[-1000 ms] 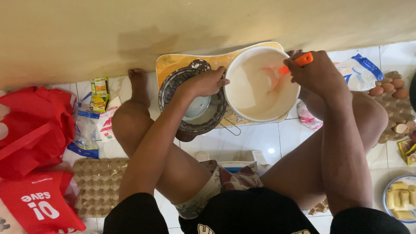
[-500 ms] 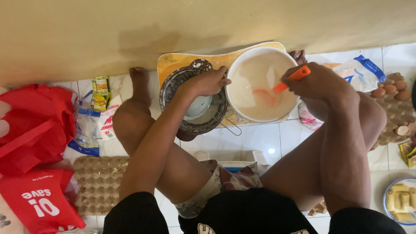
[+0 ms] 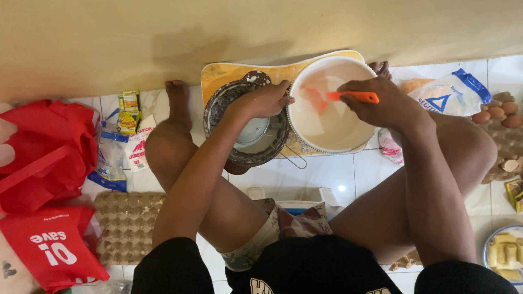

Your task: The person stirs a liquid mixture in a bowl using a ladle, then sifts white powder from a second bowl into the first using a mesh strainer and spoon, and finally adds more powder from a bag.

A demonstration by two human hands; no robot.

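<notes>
Fingers of right hand [image 3: 384, 106] wrapped round orange spatula [image 3: 340, 98], stirring w/ it; left hand [image 3: 265, 100] fingers curled on white bowl [image 3: 332, 122] rim. Best scrape sides, keep bowl steady.

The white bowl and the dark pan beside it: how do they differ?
The white bowl is larger and pale, holding a smooth whitish liquid; the dark pan is smaller, speckled, with a metal strainer sitting in it. The right hand works an orange spatula in the white bowl, while the left hand rests on the dark pan's rim. Both are round and stand on the yellow board.
</notes>
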